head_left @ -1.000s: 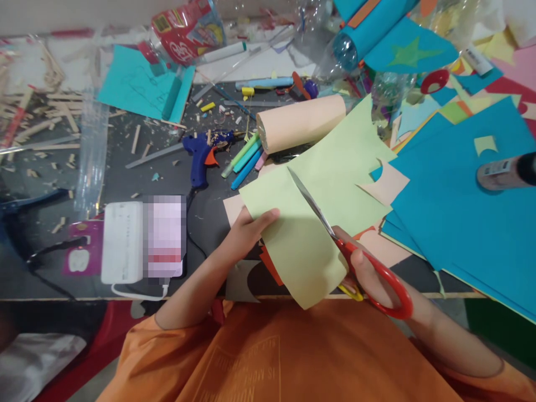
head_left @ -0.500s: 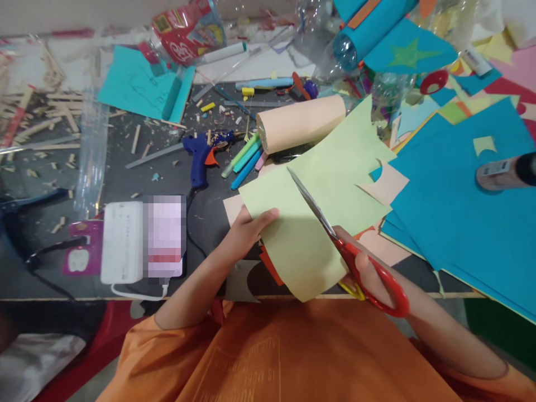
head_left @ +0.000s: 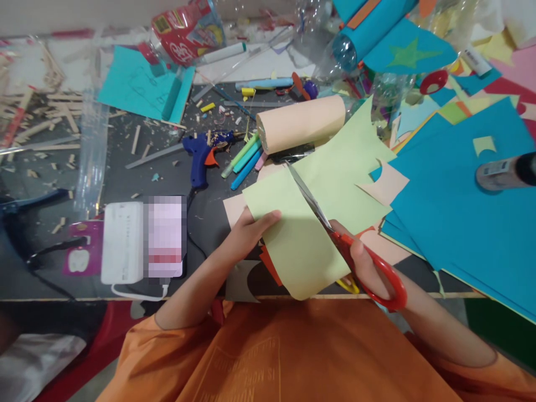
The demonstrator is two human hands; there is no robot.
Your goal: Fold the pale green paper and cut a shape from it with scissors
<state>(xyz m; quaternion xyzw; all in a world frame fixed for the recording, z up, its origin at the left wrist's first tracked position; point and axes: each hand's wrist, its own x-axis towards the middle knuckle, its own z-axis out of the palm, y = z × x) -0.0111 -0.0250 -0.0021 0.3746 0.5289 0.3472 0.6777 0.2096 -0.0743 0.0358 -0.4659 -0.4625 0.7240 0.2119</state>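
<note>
My left hand (head_left: 255, 226) pinches the left edge of a pale green sheet of paper (head_left: 299, 245), thumb on top and fingers hidden beneath. In my right hand (head_left: 371, 268) are red-handled scissors (head_left: 391, 285), their blades (head_left: 307, 195) lying along the sheet's right edge and pointing up and left. Behind the blades lies another pale green piece of paper (head_left: 343, 167) with a jagged right side. Whether the two green parts are still joined is unclear. A peach paper-covered tube (head_left: 301, 124) rests just beyond, beside several markers (head_left: 247, 162).
A blue glue gun (head_left: 201, 159) lies left of the markers. Nearer me are a white power bank (head_left: 123, 243) and a phone (head_left: 165, 237) with a cable. Blue paper sheets (head_left: 456, 212) and a small bottle (head_left: 505, 172) cover the right side. Wood scraps (head_left: 62, 114) litter the left.
The held green sheet has shifted slightly right. My right hand and the scissors have moved a little up and left, with the blades closer to edge-on.
</note>
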